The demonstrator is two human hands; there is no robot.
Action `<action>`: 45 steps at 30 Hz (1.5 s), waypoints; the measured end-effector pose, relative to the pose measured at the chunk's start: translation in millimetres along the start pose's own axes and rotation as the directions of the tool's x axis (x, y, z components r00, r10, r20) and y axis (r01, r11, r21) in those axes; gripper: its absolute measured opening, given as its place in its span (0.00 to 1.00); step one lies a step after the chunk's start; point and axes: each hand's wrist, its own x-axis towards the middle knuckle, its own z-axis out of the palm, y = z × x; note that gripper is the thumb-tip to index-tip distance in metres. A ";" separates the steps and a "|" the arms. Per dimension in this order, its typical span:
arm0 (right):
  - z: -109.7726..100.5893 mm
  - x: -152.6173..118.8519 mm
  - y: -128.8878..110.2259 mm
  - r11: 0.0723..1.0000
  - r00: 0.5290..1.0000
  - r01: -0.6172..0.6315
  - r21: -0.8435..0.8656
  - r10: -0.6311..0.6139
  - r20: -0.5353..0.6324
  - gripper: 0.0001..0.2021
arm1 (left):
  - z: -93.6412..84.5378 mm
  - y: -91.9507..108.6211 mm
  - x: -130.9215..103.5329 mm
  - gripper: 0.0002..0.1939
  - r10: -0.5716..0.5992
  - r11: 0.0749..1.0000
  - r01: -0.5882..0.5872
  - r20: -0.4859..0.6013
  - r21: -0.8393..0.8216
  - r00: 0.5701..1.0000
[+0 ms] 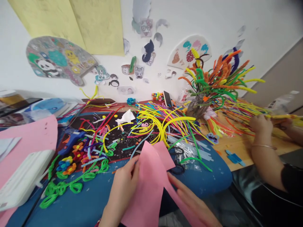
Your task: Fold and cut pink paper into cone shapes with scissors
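Pink paper [150, 189], folded or overlapping in layers, is held up over the front edge of the blue table mat. My left hand [125, 183] pinches its left edge, thumb and fingers pressed together near the top. On the right side, my right hand [189, 195] has its fingers along a strip of the same paper, partly behind it. A smaller square pink piece [164, 154] sticks out behind the fold. Black-handled scissors [177, 168] lie just beyond it, beside clear plastic bags [191, 154] with glue sticks.
Yellow pipe cleaners [161, 126] heap at the middle back. A blue glue gun [72, 140], pipe-cleaner flowers [68, 164] and a white power strip [26, 179] are left. A vase [197, 107] stands back right; another person's hands [261, 124] work far right.
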 end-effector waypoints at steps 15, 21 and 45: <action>7.5 27.8 28.5 0.866 0.758 0.471 -0.169 -0.300 0.579 0.32 | 10.7 5.2 -2.7 0.26 0.064 0.997 -0.070 0.182 0.026 0.981; 6.7 26.7 19.7 0.890 0.821 0.429 -0.153 -0.313 0.477 0.32 | 6.8 10.6 -11.8 0.31 0.108 0.994 -0.102 0.248 -0.034 0.963; 7.4 1.9 24.3 0.995 0.997 -0.063 0.072 0.060 0.054 0.23 | 33.7 35.0 -22.6 0.39 0.020 0.763 -0.212 0.306 0.610 0.952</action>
